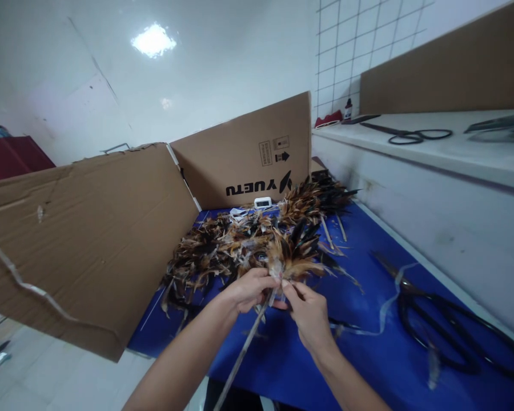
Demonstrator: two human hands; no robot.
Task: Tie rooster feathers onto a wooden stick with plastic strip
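Observation:
My left hand (256, 290) is closed around the neck of a feather duster (291, 251), just below its brown and black feathers. The duster's thin stick (244, 348) slants down toward me between my forearms. Thumb and fingers of my right hand (302, 305) pinch at the base of the same feathers, close against the left fingertips. Exactly what lies between the right fingertips is hidden. A clear plastic strip (383, 314) runs over the blue table from near my right hand to the large black-handled scissors (428, 308).
Loose feathers (205, 245) cover the left and middle of the blue tabletop (368, 245). More feather bundles (312, 197) lie behind, near a small white digital display (262, 202). Cardboard panels (244, 154) wall the back and left. Another pair of scissors (411, 134) rests on the right ledge (475, 154).

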